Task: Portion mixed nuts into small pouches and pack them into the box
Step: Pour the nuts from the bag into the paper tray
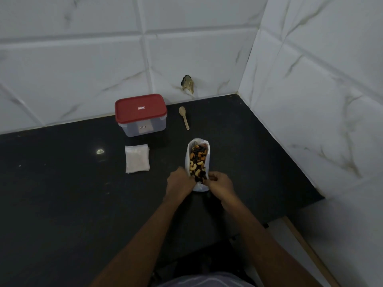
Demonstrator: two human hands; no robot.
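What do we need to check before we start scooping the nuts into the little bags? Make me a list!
1. Mouth of the nut bag open: cannot tell; nuts show, but perhaps through clear plastic.
2. Bag steadied: ok; the left hand and the right hand both hold its near end.
3. The wooden spoon reachable: ok; it lies free on the counter behind the bag.
4. The small pouches ready: ok; they are stacked left of the bag.
5. The box open for packing: not ok; its red lid is on.
6. A hand free for the spoon: not ok; both are busy.
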